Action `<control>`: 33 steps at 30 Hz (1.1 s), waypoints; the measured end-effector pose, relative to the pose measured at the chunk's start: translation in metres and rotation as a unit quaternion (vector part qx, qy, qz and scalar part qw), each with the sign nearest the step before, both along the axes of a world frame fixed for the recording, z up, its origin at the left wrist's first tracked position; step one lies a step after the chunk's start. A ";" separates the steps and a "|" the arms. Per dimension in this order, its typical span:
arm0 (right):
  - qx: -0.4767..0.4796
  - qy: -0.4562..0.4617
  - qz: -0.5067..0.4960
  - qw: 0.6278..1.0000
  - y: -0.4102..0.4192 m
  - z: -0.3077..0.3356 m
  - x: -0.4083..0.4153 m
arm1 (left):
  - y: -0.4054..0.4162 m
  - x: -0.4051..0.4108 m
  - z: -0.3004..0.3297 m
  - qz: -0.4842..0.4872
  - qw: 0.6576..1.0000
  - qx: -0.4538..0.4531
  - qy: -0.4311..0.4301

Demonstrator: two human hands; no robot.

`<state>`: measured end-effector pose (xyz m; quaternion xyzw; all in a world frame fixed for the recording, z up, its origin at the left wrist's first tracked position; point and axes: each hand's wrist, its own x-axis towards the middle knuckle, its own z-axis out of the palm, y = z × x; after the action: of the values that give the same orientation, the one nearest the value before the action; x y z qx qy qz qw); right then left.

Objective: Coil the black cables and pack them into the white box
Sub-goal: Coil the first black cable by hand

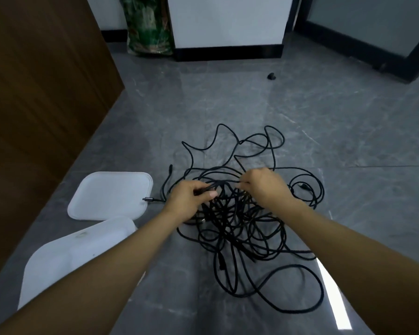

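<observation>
A tangled heap of black cables (240, 228) lies on the grey tiled floor in front of me. My left hand (189, 201) grips a strand at the top of the heap, thumb over it. My right hand (264, 187) pinches the same bundle of strands a little to the right, fingers curled. A short stretch of cable runs taut between the two hands. The white box (65, 259) lies on the floor at the lower left, partly hidden by my left forearm. Its white lid (111, 194) lies just beyond it, with a cable plug (149, 199) touching its right edge.
A brown wooden panel (41, 112) stands along the left. A green patterned bag (148, 27) leans against a white cabinet (228, 22) at the back. A small black object (272, 76) sits on the floor further back. A dark-framed glass door (377, 27) is at the right.
</observation>
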<state>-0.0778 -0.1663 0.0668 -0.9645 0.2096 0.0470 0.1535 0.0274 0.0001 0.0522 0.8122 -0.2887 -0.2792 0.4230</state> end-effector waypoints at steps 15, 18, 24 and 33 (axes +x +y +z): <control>0.084 -0.226 -0.063 0.968 -0.062 0.238 -0.070 | -0.093 -0.052 0.225 -0.100 0.991 -0.040 -0.073; 0.086 -0.221 -0.075 0.969 -0.066 0.319 -0.080 | -0.099 -0.055 0.311 -0.052 0.994 -0.089 0.022; 0.105 -0.218 -0.112 0.964 -0.068 0.503 -0.094 | -0.119 -0.068 0.505 0.026 0.971 -0.160 0.177; 0.142 -0.264 -0.204 0.932 -0.071 0.732 -0.130 | -0.102 -0.052 0.752 0.178 0.900 -0.270 0.292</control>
<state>-0.2074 -0.2375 0.7986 -0.8469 0.3451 -0.2120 0.3444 -0.0246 -0.1016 0.8040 0.5869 -0.0676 -0.3352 0.7339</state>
